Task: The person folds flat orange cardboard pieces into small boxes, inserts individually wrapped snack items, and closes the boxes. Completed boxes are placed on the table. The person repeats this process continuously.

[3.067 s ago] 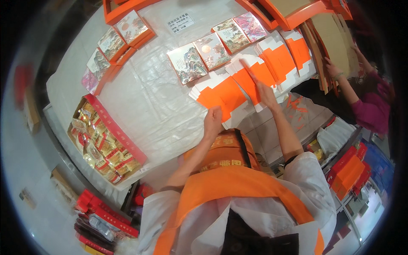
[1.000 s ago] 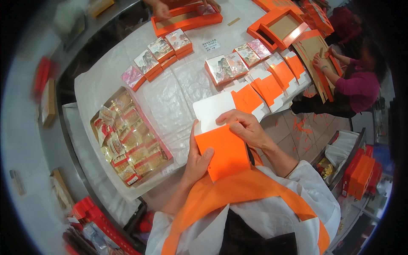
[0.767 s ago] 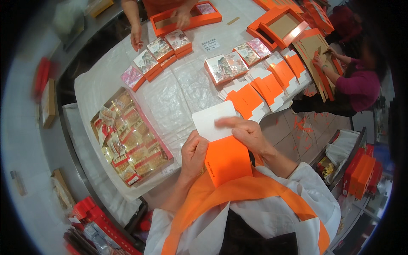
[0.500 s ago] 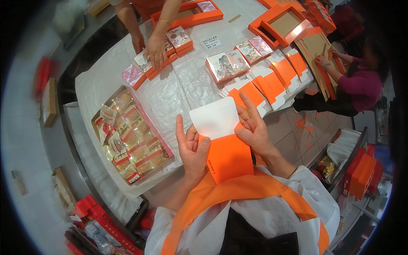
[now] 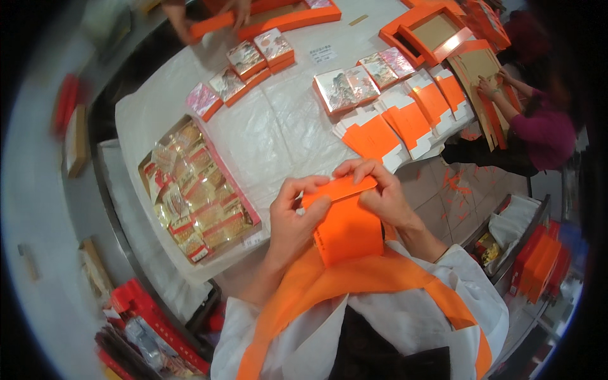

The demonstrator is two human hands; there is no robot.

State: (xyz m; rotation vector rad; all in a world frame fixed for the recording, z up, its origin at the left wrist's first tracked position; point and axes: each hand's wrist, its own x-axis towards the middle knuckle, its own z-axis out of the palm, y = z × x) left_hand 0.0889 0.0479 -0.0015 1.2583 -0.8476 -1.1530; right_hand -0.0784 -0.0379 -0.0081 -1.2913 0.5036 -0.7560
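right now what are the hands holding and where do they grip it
Both hands hold one orange card box. The left hand pinches its upper left corner, and the right hand presses the folded top flap at the upper right.

Folded box (image 5: 347, 225): between left hand (image 5: 292, 218) and right hand (image 5: 380, 193), at the surface's (image 5: 285, 126) near edge.
Tray of packets (image 5: 193, 193): left of the hands.
Flat box stacks (image 5: 405, 117): behind the hands, rightward.
Small boxes (image 5: 250, 63): far side.

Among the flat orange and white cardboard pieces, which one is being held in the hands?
The folded orange cardboard piece close to the person's chest: the left hand and right hand grip its top edge. The other flat pieces lie in a row on the white-covered table.
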